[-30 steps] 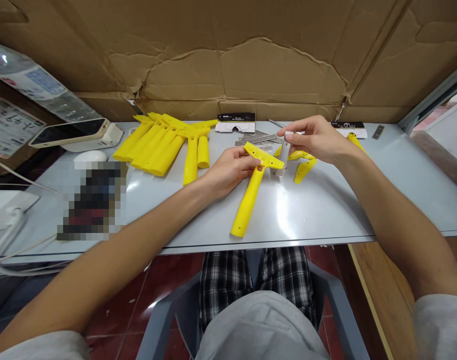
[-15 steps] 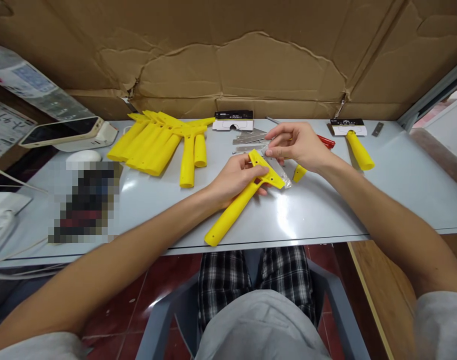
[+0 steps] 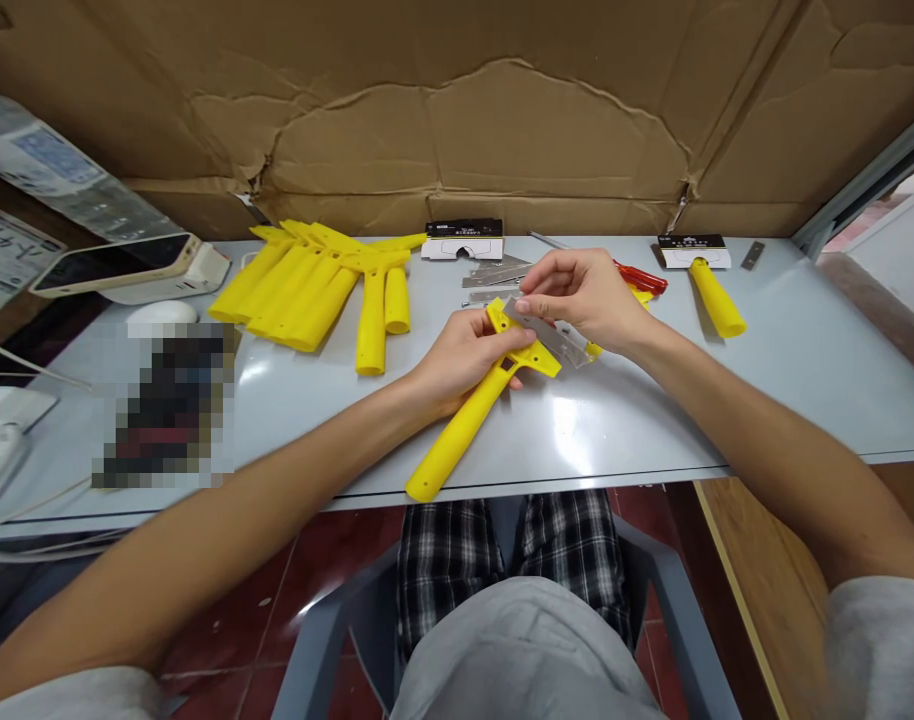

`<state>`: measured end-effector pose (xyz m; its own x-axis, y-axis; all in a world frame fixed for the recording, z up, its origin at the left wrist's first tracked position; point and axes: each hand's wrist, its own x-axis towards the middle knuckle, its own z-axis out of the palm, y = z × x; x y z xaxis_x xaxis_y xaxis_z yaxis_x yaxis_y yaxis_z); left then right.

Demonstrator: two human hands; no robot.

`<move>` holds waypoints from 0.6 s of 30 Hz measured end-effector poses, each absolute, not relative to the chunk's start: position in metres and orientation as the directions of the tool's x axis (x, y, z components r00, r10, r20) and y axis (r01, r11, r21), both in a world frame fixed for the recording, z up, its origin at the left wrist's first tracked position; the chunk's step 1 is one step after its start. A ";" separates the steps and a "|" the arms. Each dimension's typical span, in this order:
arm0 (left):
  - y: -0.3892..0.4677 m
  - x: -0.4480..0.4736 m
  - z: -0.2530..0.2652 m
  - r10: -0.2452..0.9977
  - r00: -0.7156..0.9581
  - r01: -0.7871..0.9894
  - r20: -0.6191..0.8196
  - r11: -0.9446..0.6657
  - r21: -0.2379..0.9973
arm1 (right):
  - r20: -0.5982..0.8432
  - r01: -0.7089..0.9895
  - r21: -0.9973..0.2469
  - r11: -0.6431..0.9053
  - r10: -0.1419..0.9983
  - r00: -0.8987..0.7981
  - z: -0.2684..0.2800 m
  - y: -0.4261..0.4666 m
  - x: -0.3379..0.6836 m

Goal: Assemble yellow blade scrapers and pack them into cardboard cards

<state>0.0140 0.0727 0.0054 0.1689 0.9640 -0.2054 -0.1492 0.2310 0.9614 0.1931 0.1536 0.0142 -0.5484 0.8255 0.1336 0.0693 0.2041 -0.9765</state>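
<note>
1. Gripping the yellow scraper handle [image 3: 457, 435], the left hand [image 3: 468, 360] sits at frame centre; thumb on top of the wide end, fingers wrapped underneath.
2. Handle is tilted: wide end at centre of frame, round butt pointing lower left, near the front edge of the bench [image 3: 622, 425].
3. Right hand [image 3: 581, 300], just right of centre, pinches the upper-left end of a metal blade [image 3: 553, 338] between thumb and fingers.
4. Blade slants down to the right, over and beside the handle's wide end; clear plastic shows at its lower-right end. Cannot tell if it's seated against the handle.
5. Loose metal blades [image 3: 494, 272] lie in a messy stack just above the hands, upper centre; black-and-white card [image 3: 464, 240] behind them.
6. Red-handled tool [image 3: 641, 279] right of the right hand, partly hidden by it. Yellow bits also show around that hand, mostly covered, shape unclear.
7. Pile of yellow handles [image 3: 307, 285] left of centre, overlapping.
8. Right side: another yellow handle [image 3: 718, 298] touching a second card [image 3: 695, 252]; small metal plate [image 3: 753, 256] right of that.
9. Left side: phone [image 3: 119, 265] tilted on a white stand, white rounded object [image 3: 163, 318] below, pixelated item [image 3: 164, 405] below that.
10. Plastic bottle [image 3: 74, 170] upper left; cardboard [image 3: 457, 130] across the top.
</note>
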 end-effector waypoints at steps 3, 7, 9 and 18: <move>0.072 0.015 0.008 0.968 0.147 -0.135 -0.205 0.225 0.965 | 0.146 0.070 -0.973 0.219 0.826 -0.544 0.014 0.153 0.191; 0.074 0.016 0.009 0.980 0.057 -0.156 -0.192 0.198 0.968 | 0.150 0.128 -0.957 0.259 0.824 -0.546 0.019 0.153 0.195; 0.078 0.015 0.007 0.984 -0.029 -0.197 -0.178 0.169 0.966 | 0.120 0.191 -0.943 0.271 0.815 -0.567 0.022 0.154 0.199; 0.098 0.007 -0.006 0.984 -0.122 -0.437 -0.133 0.067 0.897 | -0.002 0.265 -0.951 0.160 0.853 -0.522 0.030 0.162 0.208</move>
